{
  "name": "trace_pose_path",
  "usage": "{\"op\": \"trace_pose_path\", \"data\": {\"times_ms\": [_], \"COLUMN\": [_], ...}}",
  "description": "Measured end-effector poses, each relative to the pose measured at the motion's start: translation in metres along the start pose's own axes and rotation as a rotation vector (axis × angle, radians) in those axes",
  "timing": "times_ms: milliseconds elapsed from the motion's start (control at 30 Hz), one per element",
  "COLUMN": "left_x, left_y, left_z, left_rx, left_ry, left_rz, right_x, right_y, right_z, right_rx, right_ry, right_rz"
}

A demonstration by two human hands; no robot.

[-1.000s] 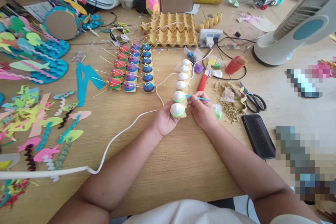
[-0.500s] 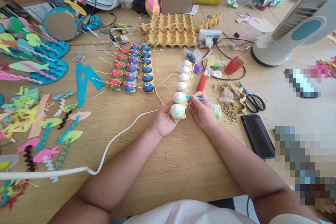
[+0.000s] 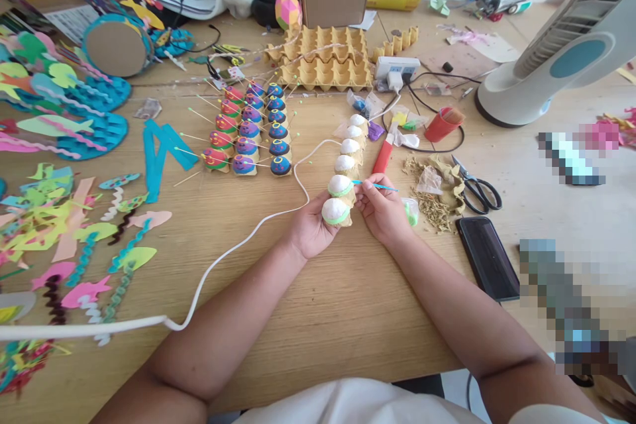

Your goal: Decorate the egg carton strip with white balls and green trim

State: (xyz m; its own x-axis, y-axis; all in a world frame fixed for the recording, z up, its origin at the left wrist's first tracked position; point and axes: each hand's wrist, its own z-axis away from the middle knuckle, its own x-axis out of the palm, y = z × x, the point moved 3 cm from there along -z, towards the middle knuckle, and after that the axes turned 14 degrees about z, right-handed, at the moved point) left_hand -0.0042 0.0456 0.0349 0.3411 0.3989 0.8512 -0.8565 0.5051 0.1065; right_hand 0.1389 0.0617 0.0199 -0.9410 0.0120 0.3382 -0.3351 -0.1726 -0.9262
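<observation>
My left hand [image 3: 313, 228] grips the near end of an egg-carton strip [image 3: 346, 219] that stretches away from me. Several white domes [image 3: 340, 185] cap its cups, and the two nearest carry a pale green band along the lower edge. In my right hand [image 3: 382, 209], thumb and fingers pinch a thin blue stick tool [image 3: 380, 186]. Its tip points left and meets the side of the second dome, though exact contact is hard to make out. A small bag of green clay [image 3: 411, 211] lies just right of my right hand.
Painted caterpillar-like strips [image 3: 246, 146] stand left of centre. A white cable [image 3: 238, 248] crosses the table. To the right are scissors [image 3: 477, 185], a phone [image 3: 487, 257], a red cup [image 3: 444, 124] and a fan [image 3: 546, 53]. Egg trays [image 3: 322, 73] lie behind.
The far end of the strip has swung slightly to the right. Both hands stay nearly in place, with the stick still at the second dome.
</observation>
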Motion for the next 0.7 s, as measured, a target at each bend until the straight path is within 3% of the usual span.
{"op": "trace_pose_path", "data": {"times_ms": [333,700], "left_x": [0.003,-0.01], "left_y": [-0.002,-0.002], "left_z": [0.002,-0.006], "left_rx": [0.052,0.12], "left_ry": [-0.071,-0.208], "left_rz": [-0.006,-0.078], "right_x": [0.001,0.001], "right_y": [-0.002,-0.003], "right_z": [0.001,0.001], "right_rx": [-0.032,-0.016], "right_ry": [-0.045,-0.099], "right_rz": [-0.025,-0.057]}}
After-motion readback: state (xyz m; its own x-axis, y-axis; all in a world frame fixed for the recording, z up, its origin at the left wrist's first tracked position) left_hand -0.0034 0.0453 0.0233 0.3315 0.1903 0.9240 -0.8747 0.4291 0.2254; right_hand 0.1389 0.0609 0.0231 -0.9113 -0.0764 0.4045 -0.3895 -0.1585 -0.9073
